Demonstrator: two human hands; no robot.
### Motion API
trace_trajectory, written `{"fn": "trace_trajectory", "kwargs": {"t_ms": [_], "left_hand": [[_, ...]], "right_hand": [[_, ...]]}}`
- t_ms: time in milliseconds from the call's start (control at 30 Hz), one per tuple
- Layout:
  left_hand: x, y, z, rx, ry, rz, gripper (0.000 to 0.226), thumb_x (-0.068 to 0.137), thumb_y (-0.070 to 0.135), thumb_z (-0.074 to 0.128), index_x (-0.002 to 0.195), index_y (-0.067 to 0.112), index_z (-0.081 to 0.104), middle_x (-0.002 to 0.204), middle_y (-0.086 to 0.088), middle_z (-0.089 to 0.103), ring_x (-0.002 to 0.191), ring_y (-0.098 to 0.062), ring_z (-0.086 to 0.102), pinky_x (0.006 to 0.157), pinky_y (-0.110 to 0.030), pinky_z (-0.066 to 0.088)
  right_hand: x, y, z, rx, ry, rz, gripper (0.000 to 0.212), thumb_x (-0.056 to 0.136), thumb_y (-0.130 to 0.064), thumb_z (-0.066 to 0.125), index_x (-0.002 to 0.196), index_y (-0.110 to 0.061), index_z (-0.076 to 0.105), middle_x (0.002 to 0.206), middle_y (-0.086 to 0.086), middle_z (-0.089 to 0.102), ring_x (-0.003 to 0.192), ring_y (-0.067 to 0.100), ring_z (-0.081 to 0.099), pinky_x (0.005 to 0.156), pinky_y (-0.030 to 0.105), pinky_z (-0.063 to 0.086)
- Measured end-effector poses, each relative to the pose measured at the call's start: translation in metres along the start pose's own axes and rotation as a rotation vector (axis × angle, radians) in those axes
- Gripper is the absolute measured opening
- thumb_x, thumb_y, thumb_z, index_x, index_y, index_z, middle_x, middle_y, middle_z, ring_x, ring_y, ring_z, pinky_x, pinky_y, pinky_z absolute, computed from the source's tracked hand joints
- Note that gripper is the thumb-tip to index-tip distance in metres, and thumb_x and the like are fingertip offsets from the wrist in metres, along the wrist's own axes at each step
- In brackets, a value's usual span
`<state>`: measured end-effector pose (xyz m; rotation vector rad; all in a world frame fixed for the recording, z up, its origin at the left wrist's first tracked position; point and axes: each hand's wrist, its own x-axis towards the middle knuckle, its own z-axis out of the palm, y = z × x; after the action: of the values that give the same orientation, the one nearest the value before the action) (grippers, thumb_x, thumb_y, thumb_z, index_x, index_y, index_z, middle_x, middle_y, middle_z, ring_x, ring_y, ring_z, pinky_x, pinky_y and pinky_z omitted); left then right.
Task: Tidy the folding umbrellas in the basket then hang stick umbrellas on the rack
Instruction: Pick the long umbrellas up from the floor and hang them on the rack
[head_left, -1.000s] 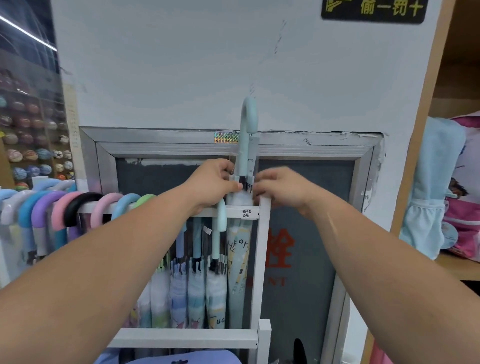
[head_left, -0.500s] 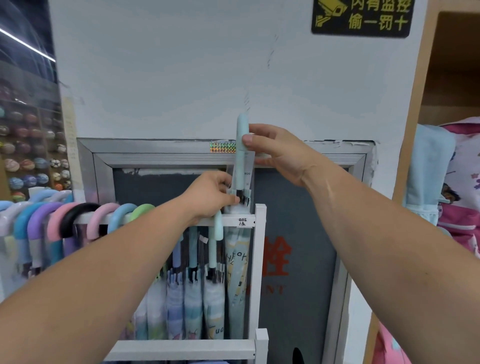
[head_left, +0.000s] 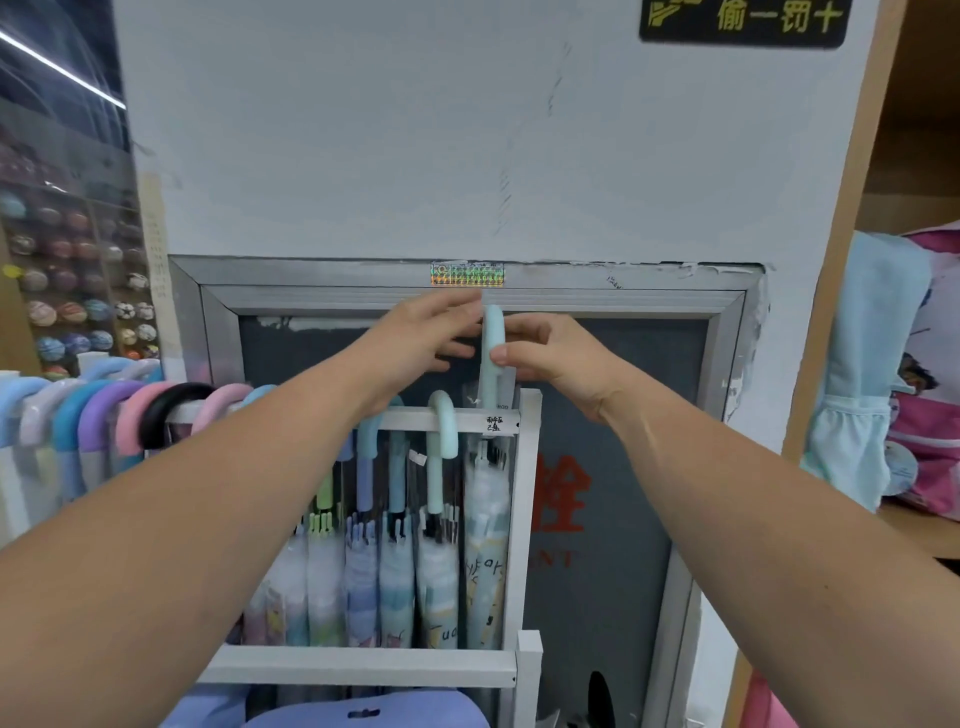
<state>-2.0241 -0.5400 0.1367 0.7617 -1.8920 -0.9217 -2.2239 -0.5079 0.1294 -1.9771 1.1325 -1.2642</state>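
Observation:
A pale blue stick umbrella (head_left: 485, 551) stands upright at the right end of the white rack (head_left: 527, 499), its curved mint handle (head_left: 492, 343) sticking up above the top rail. My right hand (head_left: 556, 358) pinches that handle from the right. From the left, my left hand (head_left: 426, 338) holds the same handle with its fingers at the top of the hook. Several other stick umbrellas (head_left: 436, 519) hang by their hooks from the top rail.
More coloured hook handles (head_left: 130, 410) line a rail to the left. A grey framed cabinet door (head_left: 613, 467) with red characters is behind the rack. A blue bag (head_left: 872, 374) hangs on the wooden shelf at the right. A purple package (head_left: 363, 712) lies below.
My left hand rose from the umbrella's shaft near the rail to the top of the handle. My right hand slid down the handle. The umbrella sits lower in the rack.

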Motion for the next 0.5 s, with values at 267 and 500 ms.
{"fn": "trace_trajectory", "kwargs": {"t_ms": [267, 500], "left_hand": [[-0.011, -0.016, 0.008, 0.258, -0.060, 0.002, 0.035, 0.092, 0.040, 0.069, 0.126, 0.033, 0.067, 0.118, 0.015, 0.072, 0.116, -0.001, 0.063, 0.101, -0.030, 0.046], [-0.015, -0.016, 0.015, 0.566, -0.193, 0.011, 0.033, 0.093, 0.035, 0.070, 0.124, 0.025, 0.069, 0.116, 0.013, 0.072, 0.106, 0.002, 0.064, 0.096, -0.022, 0.048]], "right_hand": [[-0.015, 0.027, 0.003, -0.062, -0.071, 0.110, 0.032, 0.083, -0.020, 0.078, 0.115, -0.024, 0.072, 0.104, -0.008, 0.077, 0.101, 0.003, 0.069, 0.096, 0.025, 0.046], [-0.020, 0.043, 0.005, -0.214, -0.109, 0.157, 0.055, 0.059, -0.041, 0.088, 0.110, -0.031, 0.073, 0.108, -0.009, 0.074, 0.104, 0.011, 0.068, 0.102, 0.039, 0.051]]}}
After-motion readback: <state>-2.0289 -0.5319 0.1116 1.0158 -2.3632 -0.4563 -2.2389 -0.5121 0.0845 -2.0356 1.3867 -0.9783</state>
